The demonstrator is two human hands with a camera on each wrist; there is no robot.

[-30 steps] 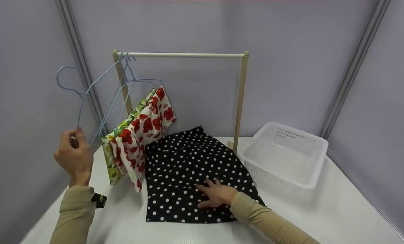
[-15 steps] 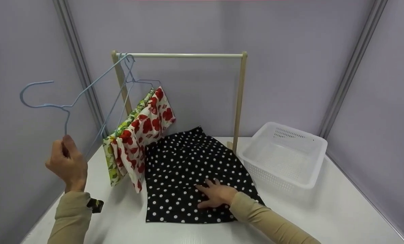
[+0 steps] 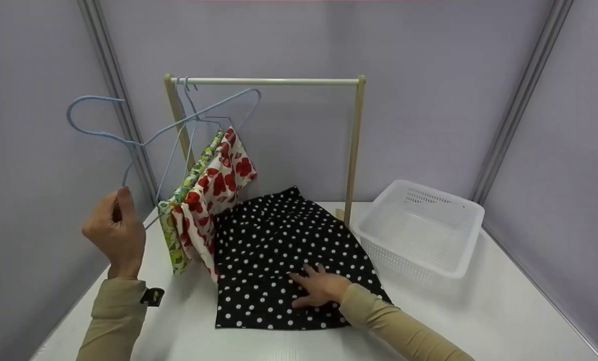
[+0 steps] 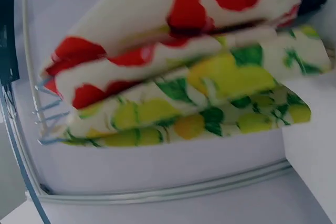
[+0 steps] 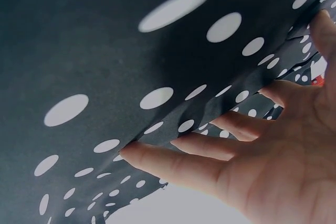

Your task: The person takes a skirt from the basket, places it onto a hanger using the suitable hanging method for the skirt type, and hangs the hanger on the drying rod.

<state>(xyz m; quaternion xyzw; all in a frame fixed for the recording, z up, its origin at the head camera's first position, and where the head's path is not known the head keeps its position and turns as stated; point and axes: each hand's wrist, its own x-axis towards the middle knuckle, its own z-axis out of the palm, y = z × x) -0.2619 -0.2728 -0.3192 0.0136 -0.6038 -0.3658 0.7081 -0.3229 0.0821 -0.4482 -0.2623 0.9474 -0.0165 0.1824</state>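
My left hand (image 3: pixel 118 230) is raised at the left, pinching a light blue wire hanger (image 3: pixel 101 133) by one shoulder near the neck. The hanger's hook points left, and its other shoulder reaches across toward the rack. Spread flat on the white table is a black cloth with white polka dots (image 3: pixel 278 240). My right hand (image 3: pixel 324 288) rests on its lower right part, fingers straight and apart; the right wrist view shows the fingertips touching the fabric. Left of the cloth hang a red-flowered white cloth (image 3: pixel 218 185) and a lemon-print cloth (image 4: pixel 231 74) on blue hangers.
A rack with wooden posts (image 3: pixel 355 150) and a white rail (image 3: pixel 268 81) stands at the back, hung cloths at its left end. A white perforated basket (image 3: pixel 471 245) sits right of it. Grey walls (image 3: pixel 429 100) enclose the table (image 3: pixel 509 311).
The left hand with the hanger dips left and down, then comes back right and up; the hanger turns and its far shoulder swings right. The hung cloths shift slightly. The right hand stays put.
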